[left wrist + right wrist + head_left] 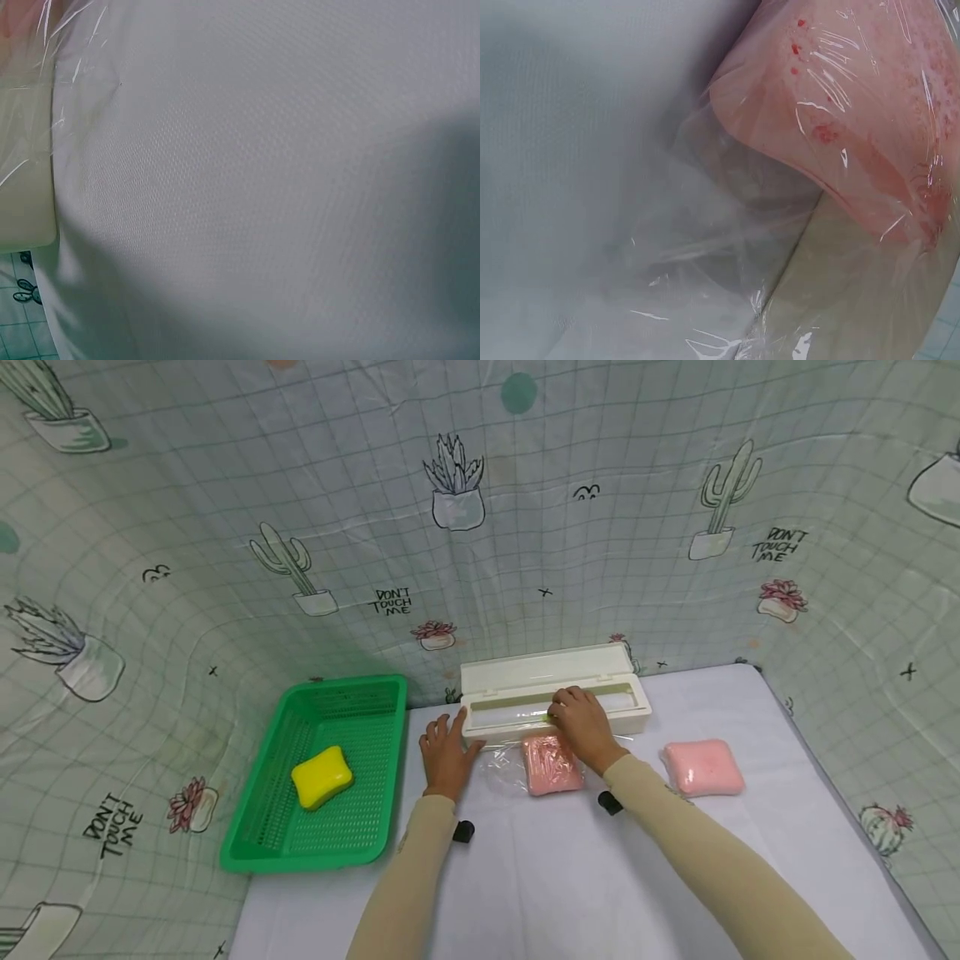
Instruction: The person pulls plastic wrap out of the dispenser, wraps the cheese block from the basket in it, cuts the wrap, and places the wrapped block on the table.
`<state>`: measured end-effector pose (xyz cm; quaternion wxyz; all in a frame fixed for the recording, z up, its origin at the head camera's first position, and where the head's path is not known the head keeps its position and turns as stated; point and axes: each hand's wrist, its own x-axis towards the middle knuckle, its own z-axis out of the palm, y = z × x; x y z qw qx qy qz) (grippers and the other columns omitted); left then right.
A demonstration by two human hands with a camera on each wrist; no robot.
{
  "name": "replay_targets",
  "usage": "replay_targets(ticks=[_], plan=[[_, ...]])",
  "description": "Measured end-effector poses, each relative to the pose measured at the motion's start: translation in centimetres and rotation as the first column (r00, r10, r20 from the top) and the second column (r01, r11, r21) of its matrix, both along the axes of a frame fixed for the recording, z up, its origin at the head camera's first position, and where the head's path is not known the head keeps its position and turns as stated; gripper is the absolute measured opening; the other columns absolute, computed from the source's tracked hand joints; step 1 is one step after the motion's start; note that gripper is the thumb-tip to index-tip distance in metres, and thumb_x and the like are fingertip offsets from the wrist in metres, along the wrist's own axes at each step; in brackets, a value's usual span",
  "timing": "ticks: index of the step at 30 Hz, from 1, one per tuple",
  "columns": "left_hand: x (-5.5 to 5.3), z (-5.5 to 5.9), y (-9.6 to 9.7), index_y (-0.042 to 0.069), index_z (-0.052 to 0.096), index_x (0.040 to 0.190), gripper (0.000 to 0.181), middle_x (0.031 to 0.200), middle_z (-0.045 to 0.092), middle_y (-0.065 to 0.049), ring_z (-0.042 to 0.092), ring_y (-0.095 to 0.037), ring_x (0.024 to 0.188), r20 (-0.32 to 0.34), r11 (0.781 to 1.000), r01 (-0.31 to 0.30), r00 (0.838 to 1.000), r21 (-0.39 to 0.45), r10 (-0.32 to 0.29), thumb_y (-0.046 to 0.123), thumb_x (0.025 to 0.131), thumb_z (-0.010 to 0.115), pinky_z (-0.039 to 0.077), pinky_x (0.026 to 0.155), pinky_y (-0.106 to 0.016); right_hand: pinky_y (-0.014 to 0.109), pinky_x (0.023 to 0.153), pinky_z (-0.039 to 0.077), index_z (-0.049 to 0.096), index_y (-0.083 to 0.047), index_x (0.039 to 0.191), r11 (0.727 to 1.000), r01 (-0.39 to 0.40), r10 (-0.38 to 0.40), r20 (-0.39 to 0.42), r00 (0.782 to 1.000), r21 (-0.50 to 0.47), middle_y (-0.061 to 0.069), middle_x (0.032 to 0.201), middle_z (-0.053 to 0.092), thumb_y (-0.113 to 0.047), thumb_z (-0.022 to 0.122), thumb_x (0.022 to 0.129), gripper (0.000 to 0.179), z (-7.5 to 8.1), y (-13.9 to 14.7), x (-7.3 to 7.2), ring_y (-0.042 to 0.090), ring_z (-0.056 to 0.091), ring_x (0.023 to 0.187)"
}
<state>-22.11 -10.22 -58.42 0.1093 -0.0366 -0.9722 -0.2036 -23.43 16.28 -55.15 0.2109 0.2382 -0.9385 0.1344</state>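
Observation:
A white cling film dispenser (555,706) stands at the table's back with its lid (543,668) raised. My right hand (583,725) is over its front rim, fingers curled at a small light-green slide cutter (547,718). The left hand (446,758) rests against the dispenser's left end, fingers spread and thumb by the front corner. Clear cling film (504,768) runs from the dispenser over a pink sponge (551,766) on the table. In the right wrist view the film (727,255) covers the pink sponge (832,112). Neither wrist view shows the fingers.
A green basket (397,760) at the left holds a yellow sponge (322,777). Another pink sponge (705,767), shiny as if wrapped, lies to the right of the dispenser. White cloth (540,877) covers the table, and a patterned curtain (525,560) hangs behind it.

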Motion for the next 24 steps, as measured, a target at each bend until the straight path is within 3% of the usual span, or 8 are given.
replay_targets(ticks=[24], plan=[[0.0,0.2,0.0,0.018,0.052,0.157,0.074,0.146,0.054,-0.02,0.046,-0.039,0.136,0.008,1.0,-0.004,1.0,-0.013,0.004,0.04,0.093,0.08,0.036,0.112,-0.057,0.048,0.097,0.051,0.079,-0.004,0.097,1.0,-0.013,0.013,-0.005,1.0,0.005,0.01,0.108,0.07,-0.007,0.085,0.085,0.014,0.0,1.2,-0.1,0.032,0.063,0.11]])
